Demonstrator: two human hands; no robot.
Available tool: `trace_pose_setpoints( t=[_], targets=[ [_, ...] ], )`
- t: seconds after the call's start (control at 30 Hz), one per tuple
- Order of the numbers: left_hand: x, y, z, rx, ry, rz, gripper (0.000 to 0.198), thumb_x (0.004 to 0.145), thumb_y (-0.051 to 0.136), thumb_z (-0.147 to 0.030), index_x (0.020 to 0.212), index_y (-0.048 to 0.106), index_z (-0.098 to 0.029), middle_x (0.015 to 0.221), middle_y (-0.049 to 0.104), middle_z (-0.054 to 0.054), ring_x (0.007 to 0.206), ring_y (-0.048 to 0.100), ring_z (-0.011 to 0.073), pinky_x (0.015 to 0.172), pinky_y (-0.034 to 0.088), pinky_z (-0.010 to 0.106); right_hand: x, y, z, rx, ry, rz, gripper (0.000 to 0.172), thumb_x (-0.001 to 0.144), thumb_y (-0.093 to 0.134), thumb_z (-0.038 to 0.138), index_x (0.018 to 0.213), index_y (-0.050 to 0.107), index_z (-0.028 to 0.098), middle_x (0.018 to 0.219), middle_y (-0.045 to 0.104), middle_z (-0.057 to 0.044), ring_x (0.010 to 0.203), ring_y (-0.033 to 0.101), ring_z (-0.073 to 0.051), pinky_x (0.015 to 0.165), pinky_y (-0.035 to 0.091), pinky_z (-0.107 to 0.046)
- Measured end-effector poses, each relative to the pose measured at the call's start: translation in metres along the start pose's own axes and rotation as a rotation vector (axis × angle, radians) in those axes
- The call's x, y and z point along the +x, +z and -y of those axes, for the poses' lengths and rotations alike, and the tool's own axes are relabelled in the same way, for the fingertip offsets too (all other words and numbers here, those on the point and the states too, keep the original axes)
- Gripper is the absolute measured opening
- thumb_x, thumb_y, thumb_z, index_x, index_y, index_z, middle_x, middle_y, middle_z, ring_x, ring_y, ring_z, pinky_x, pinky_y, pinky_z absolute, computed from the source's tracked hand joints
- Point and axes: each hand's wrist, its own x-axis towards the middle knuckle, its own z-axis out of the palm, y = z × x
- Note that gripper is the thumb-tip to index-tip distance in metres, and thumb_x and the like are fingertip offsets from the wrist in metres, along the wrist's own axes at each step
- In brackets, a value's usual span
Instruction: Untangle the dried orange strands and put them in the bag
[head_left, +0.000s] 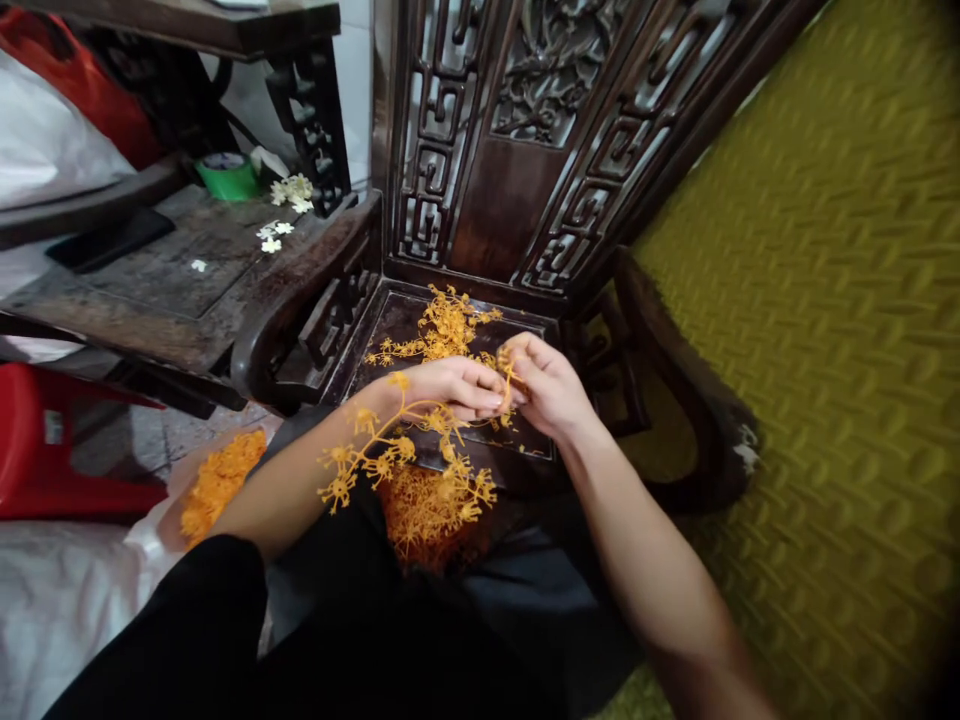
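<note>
An orange branching plastic sprig with small spiky tips hangs below my left hand, whose fingers are closed on its stem. My right hand pinches an orange stem right beside the left fingertips; both hands are close together over the dark wooden seat. Whether the two hands hold the same sprig is hard to make out. Behind them, a heap of similar orange sprigs lies on the seat. A larger mass of orange pieces sits below, near my lap.
On the side table at left are green tape, white flower pieces and a flat dark object. A bag of orange pieces and a red stool stand lower left. The chair's carved back rises ahead.
</note>
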Motion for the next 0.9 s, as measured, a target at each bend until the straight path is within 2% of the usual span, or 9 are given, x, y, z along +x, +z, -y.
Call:
trace_pose_setpoints(
  t=[0.13, 0.2, 0.3, 0.4, 0.53, 0.63, 0.7, 0.8, 0.9],
  targets=[
    [-0.007, 0.014, -0.001, 0.31, -0.081, 0.194, 0.01, 0.07, 0.082, -0.027, 0.072, 0.077, -0.018, 0.068, 0.069, 0.003, 0.057, 0.057, 0.0115, 0.057, 0.044, 0.026, 0.014, -0.033, 0.013, 0.159, -0.103, -0.381, 0.053, 0.079, 0.078, 0.055, 0.075, 0.038, 0.022, 0.058, 0.034, 0.009, 0.042, 0.024, -0.004, 0.038, 0.021, -0.017],
    [-0.004, 0.023, 0.009, 0.534, -0.122, 0.274, 0.006, 0.068, 0.082, -0.022, 0.073, 0.08, -0.021, 0.074, 0.074, 0.004, 0.066, 0.064, 0.0159, 0.064, 0.048, 0.028, 0.017, -0.055, 0.022, 0.204, -0.086, -0.507, 0.051, 0.084, 0.074, 0.053, 0.075, 0.034, 0.022, 0.058, 0.036, 0.009, 0.041, 0.024, -0.004, 0.035, 0.019, -0.016],
    [0.004, 0.029, 0.03, 0.805, -0.187, 0.223, 0.008, 0.067, 0.082, -0.02, 0.074, 0.079, -0.023, 0.067, 0.073, 0.001, 0.059, 0.062, 0.0149, 0.058, 0.043, 0.027, 0.014, -0.07, 0.03, 0.222, -0.084, -0.505, 0.036, 0.09, 0.067, 0.043, 0.077, 0.041, 0.021, 0.069, 0.054, 0.005, 0.042, 0.029, -0.003, 0.033, 0.02, -0.017],
    [0.009, 0.025, 0.037, 0.918, -0.23, 0.183, 0.024, 0.068, 0.084, -0.029, 0.09, 0.08, -0.023, 0.071, 0.074, 0.0, 0.062, 0.062, 0.0146, 0.059, 0.042, 0.026, 0.008, -0.059, 0.032, 0.211, -0.063, -0.428, 0.021, 0.09, 0.063, 0.035, 0.081, 0.05, 0.02, 0.07, 0.055, 0.004, 0.042, 0.03, -0.003, 0.034, 0.02, -0.017],
    [0.001, 0.01, 0.016, 0.818, -0.125, -0.101, 0.031, 0.085, 0.07, -0.041, 0.103, 0.076, -0.017, 0.082, 0.071, 0.004, 0.067, 0.06, 0.0128, 0.06, 0.041, 0.026, 0.004, -0.046, 0.032, 0.213, 0.044, -0.275, 0.01, 0.087, 0.058, 0.025, 0.094, 0.062, 0.019, 0.061, 0.049, 0.006, 0.04, 0.034, -0.004, 0.034, 0.02, -0.016],
    [-0.008, -0.006, 0.001, 0.583, 0.014, -0.435, 0.035, 0.089, 0.067, -0.042, 0.112, 0.072, -0.016, 0.087, 0.068, 0.006, 0.064, 0.054, 0.0093, 0.054, 0.037, 0.024, 0.003, -0.048, 0.03, 0.256, 0.09, -0.204, 0.015, 0.076, 0.057, 0.012, 0.089, 0.064, 0.015, 0.076, 0.063, -0.001, 0.053, 0.053, -0.006, 0.037, 0.028, -0.013],
    [-0.012, -0.016, -0.003, 0.43, 0.122, -0.568, 0.038, 0.084, 0.074, -0.039, 0.115, 0.07, -0.016, 0.089, 0.067, 0.006, 0.063, 0.053, 0.0075, 0.053, 0.036, 0.022, 0.003, -0.049, 0.028, 0.27, 0.079, -0.213, 0.018, 0.069, 0.055, 0.006, 0.083, 0.063, 0.013, 0.087, 0.069, -0.006, 0.06, 0.059, -0.008, 0.037, 0.031, -0.012],
    [-0.013, -0.027, -0.001, 0.283, 0.224, -0.636, 0.045, 0.072, 0.085, -0.033, 0.11, 0.071, -0.015, 0.091, 0.068, 0.006, 0.067, 0.057, 0.0079, 0.054, 0.04, 0.02, 0.005, -0.046, 0.028, 0.351, 0.104, -0.249, 0.018, 0.071, 0.056, 0.006, 0.085, 0.065, 0.012, 0.075, 0.064, -0.004, 0.047, 0.045, -0.004, 0.031, 0.02, -0.011],
    [-0.011, -0.032, 0.003, 0.284, 0.357, -0.676, 0.042, 0.066, 0.09, -0.028, 0.102, 0.072, -0.015, 0.091, 0.07, 0.005, 0.076, 0.063, 0.0108, 0.066, 0.05, 0.022, 0.009, -0.048, 0.027, 0.504, 0.193, -0.269, 0.012, 0.087, 0.055, 0.017, 0.093, 0.065, 0.013, 0.058, 0.049, 0.003, 0.038, 0.028, -0.003, 0.029, 0.013, -0.012]
  ],
)
